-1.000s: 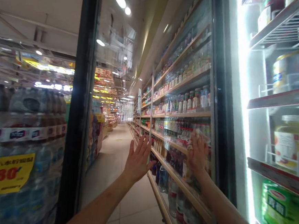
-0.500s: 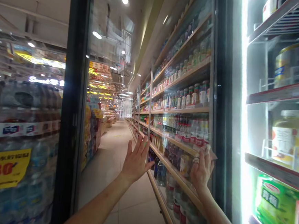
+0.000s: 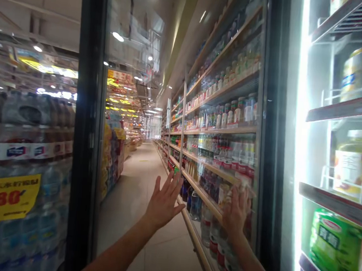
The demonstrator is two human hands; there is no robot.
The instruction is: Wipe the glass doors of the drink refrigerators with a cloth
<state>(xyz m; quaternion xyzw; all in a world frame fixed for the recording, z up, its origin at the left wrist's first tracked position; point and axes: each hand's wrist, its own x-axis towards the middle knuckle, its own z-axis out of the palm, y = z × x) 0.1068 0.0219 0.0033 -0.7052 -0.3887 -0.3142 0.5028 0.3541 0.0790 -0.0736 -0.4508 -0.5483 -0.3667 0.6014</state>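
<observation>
A glass door (image 3: 121, 214) with a black frame stands open in front of me. My left hand (image 3: 165, 203) is raised against the pane, palm forward and fingers spread, with nothing in it. On the right part of the same glass my right hand (image 3: 235, 208) presses a pale, thin cloth (image 3: 249, 188), which shows only at its edge past the fingers. This hand is smeared by motion, and most of the cloth is hidden beneath it.
Lit cooler shelves on the right hold a juice bottle (image 3: 350, 165), cans and a green package (image 3: 333, 247). Shrink-wrapped water bottles (image 3: 16, 152) with a yellow price sign (image 3: 6, 199) are stacked at left. Shelves of drinks and an aisle show in the glass.
My right hand has slid left and slightly down over the glass with the cloth. My left hand stays spread in nearly the same spot. The cooler shelves sit farther right in view.
</observation>
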